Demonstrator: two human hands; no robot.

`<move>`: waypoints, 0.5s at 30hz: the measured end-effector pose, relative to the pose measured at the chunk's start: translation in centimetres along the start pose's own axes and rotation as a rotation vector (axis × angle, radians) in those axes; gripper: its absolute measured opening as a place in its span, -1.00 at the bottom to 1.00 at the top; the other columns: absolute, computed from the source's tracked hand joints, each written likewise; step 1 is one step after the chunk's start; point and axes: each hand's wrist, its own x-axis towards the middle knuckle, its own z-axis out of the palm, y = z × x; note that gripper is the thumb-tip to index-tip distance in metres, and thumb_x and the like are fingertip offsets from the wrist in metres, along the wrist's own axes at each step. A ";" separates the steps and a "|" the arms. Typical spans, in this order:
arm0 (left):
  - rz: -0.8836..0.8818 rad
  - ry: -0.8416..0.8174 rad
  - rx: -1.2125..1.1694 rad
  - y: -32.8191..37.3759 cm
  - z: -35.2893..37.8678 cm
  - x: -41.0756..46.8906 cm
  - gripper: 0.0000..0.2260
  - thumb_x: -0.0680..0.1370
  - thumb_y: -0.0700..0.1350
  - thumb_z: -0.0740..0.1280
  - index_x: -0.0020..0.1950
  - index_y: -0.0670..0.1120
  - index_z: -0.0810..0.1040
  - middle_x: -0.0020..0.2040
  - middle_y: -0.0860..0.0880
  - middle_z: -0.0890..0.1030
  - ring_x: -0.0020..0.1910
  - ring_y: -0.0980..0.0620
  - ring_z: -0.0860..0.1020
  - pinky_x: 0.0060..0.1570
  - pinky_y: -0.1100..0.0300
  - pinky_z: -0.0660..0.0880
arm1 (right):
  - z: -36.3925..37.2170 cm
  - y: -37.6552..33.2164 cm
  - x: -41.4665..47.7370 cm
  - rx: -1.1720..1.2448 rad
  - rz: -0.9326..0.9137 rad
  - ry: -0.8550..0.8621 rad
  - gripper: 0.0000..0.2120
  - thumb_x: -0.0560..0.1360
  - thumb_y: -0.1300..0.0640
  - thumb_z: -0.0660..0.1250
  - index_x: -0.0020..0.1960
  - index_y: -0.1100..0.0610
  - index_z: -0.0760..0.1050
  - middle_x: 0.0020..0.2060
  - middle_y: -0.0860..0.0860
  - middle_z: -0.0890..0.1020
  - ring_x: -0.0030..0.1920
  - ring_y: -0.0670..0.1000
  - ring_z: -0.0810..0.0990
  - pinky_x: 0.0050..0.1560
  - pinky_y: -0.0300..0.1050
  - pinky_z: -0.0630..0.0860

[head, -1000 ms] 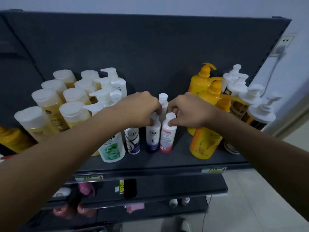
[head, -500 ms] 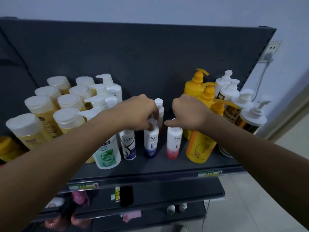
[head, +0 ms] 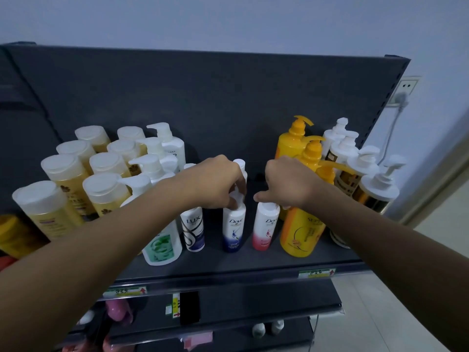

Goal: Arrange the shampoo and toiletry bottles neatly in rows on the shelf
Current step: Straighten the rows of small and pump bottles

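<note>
We are lining up the small bottles at the front of the shelf (head: 253, 262): our left hand (head: 215, 184) is pinching the cap of the blue Dove bottle (head: 233, 229), and our right hand (head: 289, 184) is curling over the pink Dove bottle (head: 265, 229), both upright between the Lux bottle (head: 194, 229) and the yellow pump bottle (head: 302, 232). Next, we judge, we are needing to even the gaps without tipping either

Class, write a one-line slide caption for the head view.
Left hand grips the blue Dove bottle, right hand the pink Dove bottle, on a dark shelf of toiletries.
</note>
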 end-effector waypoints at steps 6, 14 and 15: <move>-0.019 -0.062 -0.036 -0.6 -0.2 0.3 -0.65 0.41 0.01 0.56 0.18 0.14 0.67 -0.06 0.11 0.68 -0.10 0.09 0.64 -0.04 0.06 0.63 | 0.0 0.1 0.1 0.026 0.020 -0.026 -0.49 0.54 -0.14 0.42 -0.42 0.12 0.35 -0.51 0.00 0.46 -0.44 -0.03 0.46 -0.23 -0.01 0.59; -0.099 0.163 0.107 -4.4 -3.5 2.9 -0.78 0.43 -0.01 0.51 0.05 0.10 0.62 -0.07 0.10 0.64 -0.04 -0.03 0.64 -0.08 -0.01 0.63 | -1.3 1.0 4.1 -0.006 0.004 0.118 -0.70 0.53 -0.09 0.40 -0.02 0.16 0.56 -0.20 0.07 0.62 -0.15 0.09 0.61 -0.25 -0.02 0.54; -0.117 0.155 0.121 -4.6 -3.6 3.4 -0.79 0.43 0.03 0.51 0.04 0.10 0.61 -0.07 0.07 0.63 -0.05 -0.05 0.62 -0.09 -0.02 0.62 | -1.4 0.8 4.9 0.019 -0.018 0.090 -0.69 0.52 -0.05 0.41 0.14 0.14 0.59 -0.07 0.08 0.66 -0.02 0.13 0.64 -0.11 0.03 0.61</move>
